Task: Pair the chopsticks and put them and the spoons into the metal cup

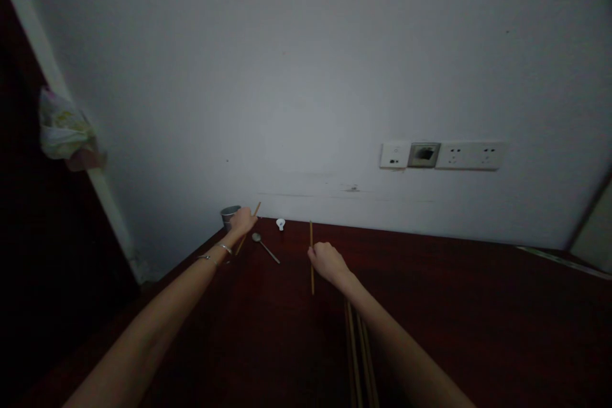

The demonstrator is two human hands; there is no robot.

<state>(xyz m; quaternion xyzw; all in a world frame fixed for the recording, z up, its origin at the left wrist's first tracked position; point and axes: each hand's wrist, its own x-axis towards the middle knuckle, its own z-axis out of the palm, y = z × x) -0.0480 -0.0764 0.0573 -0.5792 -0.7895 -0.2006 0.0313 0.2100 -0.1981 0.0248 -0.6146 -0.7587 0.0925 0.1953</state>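
My left hand is closed around a slim wooden chopstick, which slants up to the right beside a grey metal cup. My right hand grips another chopstick that points away from me over the table. Between the hands lies a metal spoon, its bowl toward the left hand. A small white spoon-like piece sits near the wall. Several more chopsticks lie lengthwise under and beside my right forearm, partly hidden by it.
The dark red table meets a pale wall at its far edge. Sockets and a switch panel are on the wall at right. A plastic bag hangs at the left by a dark door. A flat strip lies at the far right.
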